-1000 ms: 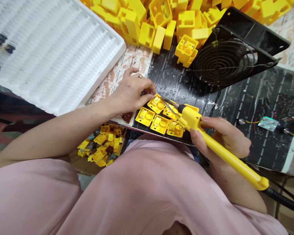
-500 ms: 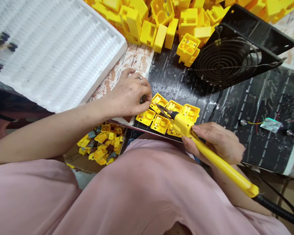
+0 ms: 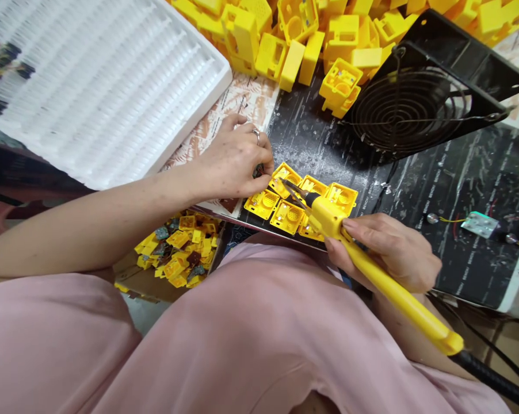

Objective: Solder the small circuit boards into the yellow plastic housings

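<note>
**Soldering iron meets yellow shells at crowded worktop**

A seated person in pink clothing (image 3: 251,345) works in front of a black fan (image 3: 415,98) that leans at the back of the worktop (image 3: 479,178). Below and to the left of the fan, at the worktop's near edge, a cluster of open yellow shells (image 3: 266,204) lies face up on the black mat.

The right hand (image 3: 389,250), below the fan, has its fingers wrapped around a yellow soldering iron (image 3: 415,307), index finger stretched along the barrel. The metal tip slants up and left, away from the fan, over the shell at the far-left corner of the cluster. The left hand (image 3: 236,164), wearing a ring (image 3: 256,133), comes in from the side opposite the fan. Its fingertips are pinched on a small dark piece (image 3: 258,171) just beside that same shell; what the piece is cannot be told.

A heap of yellow housings (image 3: 328,29) is piled to the fan's upper left, one of them touching its frame. Farther left of the fan lies a white ribbed tray (image 3: 99,86). Well below the fan's level, under the worktop edge, a box of yellow scraps (image 3: 182,253) shows. To the fan's lower right, a small wired board (image 3: 479,223) rests on the mat.
</note>
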`<state>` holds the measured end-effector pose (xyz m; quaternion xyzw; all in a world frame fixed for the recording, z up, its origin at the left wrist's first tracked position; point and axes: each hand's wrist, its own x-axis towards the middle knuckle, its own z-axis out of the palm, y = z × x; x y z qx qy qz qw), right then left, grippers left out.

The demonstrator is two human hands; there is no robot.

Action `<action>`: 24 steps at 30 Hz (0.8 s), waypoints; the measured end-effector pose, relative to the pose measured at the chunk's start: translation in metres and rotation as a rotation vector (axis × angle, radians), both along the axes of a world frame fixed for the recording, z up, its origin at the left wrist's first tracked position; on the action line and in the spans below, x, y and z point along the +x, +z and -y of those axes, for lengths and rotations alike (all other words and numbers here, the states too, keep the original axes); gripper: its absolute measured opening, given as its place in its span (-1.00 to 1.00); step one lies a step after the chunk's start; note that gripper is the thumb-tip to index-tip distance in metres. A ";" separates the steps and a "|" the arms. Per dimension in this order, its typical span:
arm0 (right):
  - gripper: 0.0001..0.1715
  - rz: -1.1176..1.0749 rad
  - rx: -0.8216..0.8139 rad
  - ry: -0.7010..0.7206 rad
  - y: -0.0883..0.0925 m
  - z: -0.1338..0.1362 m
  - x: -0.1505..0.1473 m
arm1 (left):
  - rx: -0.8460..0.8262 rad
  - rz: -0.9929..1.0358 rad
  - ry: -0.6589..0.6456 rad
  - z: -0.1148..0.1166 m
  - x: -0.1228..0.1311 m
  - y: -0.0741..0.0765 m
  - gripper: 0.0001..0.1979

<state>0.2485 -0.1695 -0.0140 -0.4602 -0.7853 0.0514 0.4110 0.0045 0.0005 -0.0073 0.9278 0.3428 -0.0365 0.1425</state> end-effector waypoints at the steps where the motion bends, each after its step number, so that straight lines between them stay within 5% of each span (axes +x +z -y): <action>1: -0.52 0.002 0.000 -0.006 0.000 0.001 0.000 | -0.001 0.000 -0.003 0.000 0.000 0.001 -0.70; 14: -0.52 0.035 0.001 0.067 0.002 -0.001 -0.003 | 0.020 -0.007 -0.029 0.001 0.000 0.001 -0.71; 24: -0.48 -0.092 0.012 -0.046 0.002 0.000 0.010 | -0.004 -0.030 -0.022 -0.001 0.001 0.003 -0.71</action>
